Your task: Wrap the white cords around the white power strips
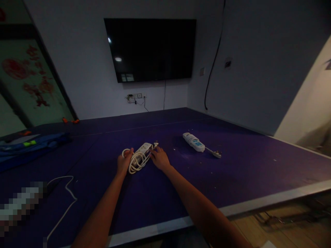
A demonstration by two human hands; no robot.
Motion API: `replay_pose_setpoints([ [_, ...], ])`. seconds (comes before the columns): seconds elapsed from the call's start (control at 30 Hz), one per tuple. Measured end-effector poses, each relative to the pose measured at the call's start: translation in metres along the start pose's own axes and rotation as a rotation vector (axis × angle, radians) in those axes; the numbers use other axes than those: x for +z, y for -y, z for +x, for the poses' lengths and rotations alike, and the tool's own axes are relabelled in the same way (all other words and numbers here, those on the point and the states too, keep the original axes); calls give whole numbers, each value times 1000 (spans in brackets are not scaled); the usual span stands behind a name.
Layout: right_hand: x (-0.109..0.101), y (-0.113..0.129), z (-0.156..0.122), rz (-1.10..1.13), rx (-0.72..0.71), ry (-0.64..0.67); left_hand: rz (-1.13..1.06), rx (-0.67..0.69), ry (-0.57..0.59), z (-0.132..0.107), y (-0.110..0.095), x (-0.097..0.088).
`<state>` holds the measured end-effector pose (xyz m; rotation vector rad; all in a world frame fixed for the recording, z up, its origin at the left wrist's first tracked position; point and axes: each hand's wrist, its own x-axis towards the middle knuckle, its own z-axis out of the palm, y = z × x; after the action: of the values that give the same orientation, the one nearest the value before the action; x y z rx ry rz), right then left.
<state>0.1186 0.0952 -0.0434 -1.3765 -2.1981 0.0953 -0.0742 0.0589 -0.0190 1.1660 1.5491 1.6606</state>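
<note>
A white power strip (pixel 145 147) lies in front of me on the purple tabletop, with its white cord (pixel 138 165) looped in a loose coil against it. My left hand (pixel 125 162) is closed on the coil at the strip's near left end. At the far right end, my right hand (pixel 159 158) has its fingers bent against the strip and the cord, close to the plug (pixel 156 143). Further right rests a second power strip (pixel 194 142), its cord wound round its body and its plug (pixel 217 154) stretched out to the side.
The purple table (pixel 165 196) has a pale front edge. Blue cloth (pixel 51 142) lies at the left, with orange items (pixel 70 121) behind it. A thin white cable (pixel 69 187) runs beside a pixelated object (pixel 22 203). A television (pixel 155 50) hangs above wall sockets (pixel 139 96).
</note>
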Motion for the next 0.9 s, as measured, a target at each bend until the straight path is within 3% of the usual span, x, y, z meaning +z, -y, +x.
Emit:
replay_pose_setpoints([
  [0.23, 14, -1, 0, 52, -67, 18, 56, 1, 4, 8, 11, -4],
  [0.57, 16, -4, -1, 32, -87, 114, 265, 79, -113, 19, 20, -9],
  [0.8, 18, -4, 0, 43, -86, 99, 565, 199, -202, 12, 10, -17],
  [0.9, 18, -5, 0, 48, -90, 96, 838, 331, -124, 10, 5, -17],
])
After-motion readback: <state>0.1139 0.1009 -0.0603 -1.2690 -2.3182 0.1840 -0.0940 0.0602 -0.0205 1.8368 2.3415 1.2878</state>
